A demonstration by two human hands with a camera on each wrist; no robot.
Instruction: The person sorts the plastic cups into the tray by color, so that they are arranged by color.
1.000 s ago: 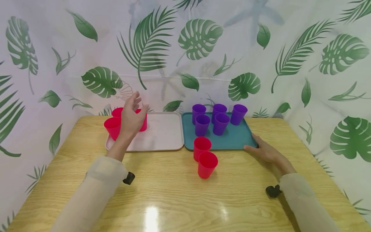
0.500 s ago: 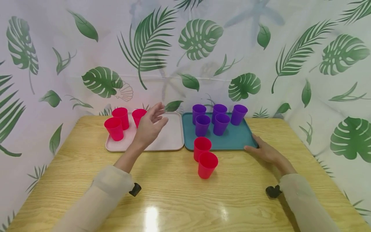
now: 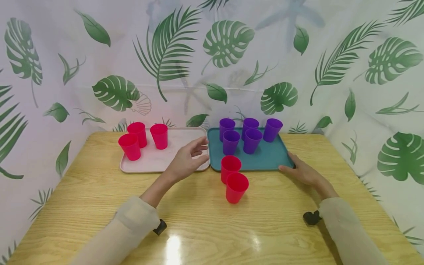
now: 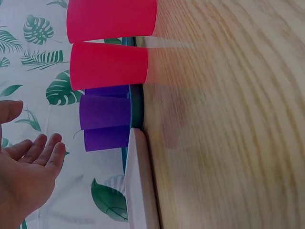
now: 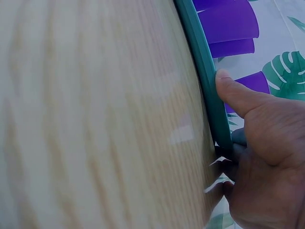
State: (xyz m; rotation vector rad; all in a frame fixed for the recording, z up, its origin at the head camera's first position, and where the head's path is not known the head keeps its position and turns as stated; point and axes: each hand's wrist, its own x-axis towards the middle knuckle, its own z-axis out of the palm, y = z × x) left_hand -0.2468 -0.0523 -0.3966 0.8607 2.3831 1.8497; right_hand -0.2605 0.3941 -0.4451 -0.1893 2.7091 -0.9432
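My left hand (image 3: 188,159) hovers over the right part of the white tray (image 3: 179,147), holding nothing, its fingers loosely bent. In the left wrist view that hand (image 4: 29,167) shows thumb and fingers apart. My right hand (image 3: 303,171) grips the near right corner of the teal tray (image 3: 268,162), thumb on the front rim and fingers at the side, as the right wrist view shows. Several purple cups (image 3: 253,141) stand upright on the teal tray. In front of it, on the table, stand two red cups, a rear one (image 3: 229,170) and a nearer one (image 3: 236,188).
Three more red cups stand on the white tray: one at the left front (image 3: 130,147), one behind it (image 3: 138,134) and one to the right (image 3: 159,136). The trays lie side by side on the wooden table (image 3: 205,228), before a leaf-patterned cloth (image 3: 185,44).
My left hand has moved right and toward me, away from the red cups on the white tray, to near the teal tray. The right hand and the cups have stayed in place.
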